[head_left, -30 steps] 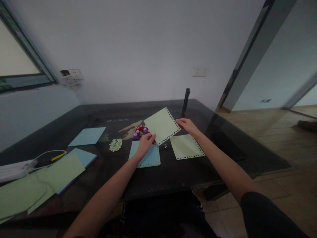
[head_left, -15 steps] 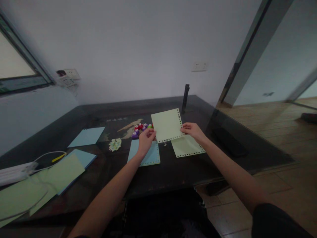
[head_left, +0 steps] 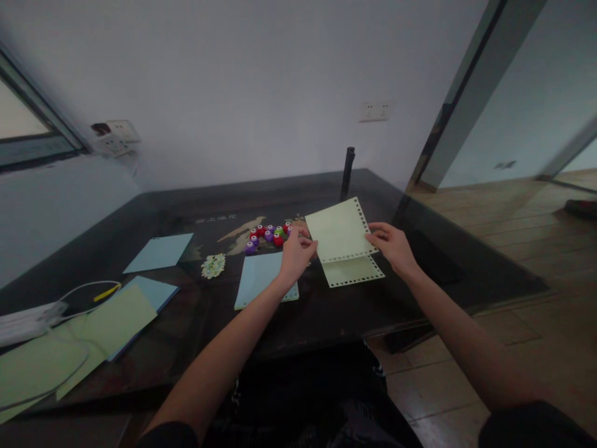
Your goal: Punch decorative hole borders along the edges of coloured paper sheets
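Both hands pinch a green sheet [head_left: 339, 231] above the bench [head_left: 326, 311], the left hand [head_left: 296, 258] at its near-left corner, the right hand [head_left: 394, 247] at its right edge, over a second green sheet [head_left: 354, 272] lying flat beside a blue sheet [head_left: 259, 287].

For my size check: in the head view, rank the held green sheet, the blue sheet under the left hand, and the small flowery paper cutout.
1. Held green sheet, though it is raised nearer the camera.
2. Blue sheet, looking nearly as large.
3. Flowery cutout, clearly smallest.
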### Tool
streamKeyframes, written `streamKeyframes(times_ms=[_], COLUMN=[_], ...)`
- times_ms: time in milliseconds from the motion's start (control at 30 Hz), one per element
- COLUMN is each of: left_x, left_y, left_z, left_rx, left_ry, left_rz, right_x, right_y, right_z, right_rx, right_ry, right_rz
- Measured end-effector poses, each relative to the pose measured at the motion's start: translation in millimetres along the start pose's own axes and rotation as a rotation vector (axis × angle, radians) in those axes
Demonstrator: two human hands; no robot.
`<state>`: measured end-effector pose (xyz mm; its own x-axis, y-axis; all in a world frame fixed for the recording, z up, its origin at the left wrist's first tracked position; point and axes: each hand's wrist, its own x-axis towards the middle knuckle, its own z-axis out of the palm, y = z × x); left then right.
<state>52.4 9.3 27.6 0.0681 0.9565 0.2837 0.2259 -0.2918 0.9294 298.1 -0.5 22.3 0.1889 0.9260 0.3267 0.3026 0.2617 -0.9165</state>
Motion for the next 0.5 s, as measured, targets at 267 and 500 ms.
streamKeyframes(times_ms=[267, 500], left_x=[-18, -23], left_y=[-10, -10], left_z=[19.4, 21.4], left_rx=[0.417, 0.584], left_ry=[-0.236, -0.298], left_rz=[0.027, 0.041], right_x=[-33, -36], right_y=[20, 27], right_z=[-21, -17], right_rx=[-0.332, -0.510], right_ry=[-0.059, -0.108], right_rz=[-0.022, -0.057])
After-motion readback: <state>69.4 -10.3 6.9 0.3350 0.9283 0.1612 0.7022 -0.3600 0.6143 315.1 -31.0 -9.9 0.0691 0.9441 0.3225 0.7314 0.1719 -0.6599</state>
